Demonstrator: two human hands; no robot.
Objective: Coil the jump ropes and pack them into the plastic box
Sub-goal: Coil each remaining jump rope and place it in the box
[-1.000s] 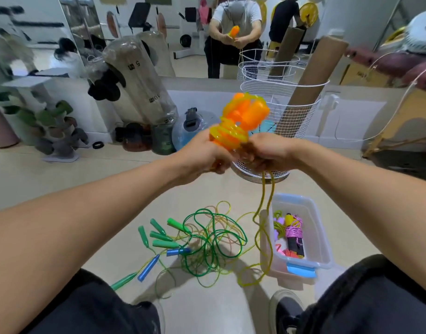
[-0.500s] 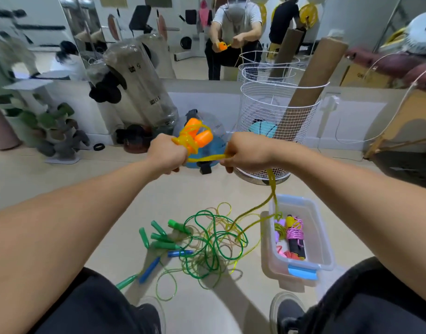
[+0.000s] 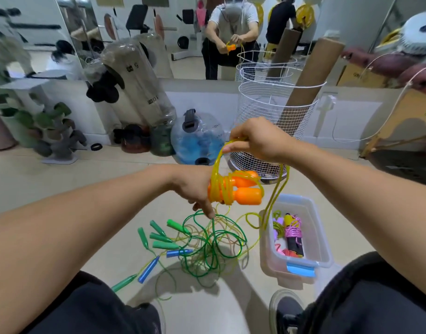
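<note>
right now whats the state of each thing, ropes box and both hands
orange-handled jump rope: partly coiled around its paired handles, tail hanging loose
left hand: gripping the orange handles
right hand: raised, pinching the yellow cord
green and blue jump ropes: tangled on the floor, uncoiled
plastic box: open, holding coiled ropes

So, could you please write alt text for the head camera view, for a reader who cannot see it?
The left hand grips two orange handles wrapped in yellow rope, while the right hand lifts a loop of it. Below lie tangled green ropes on the floor and a plastic box holding coiled ropes.
</note>
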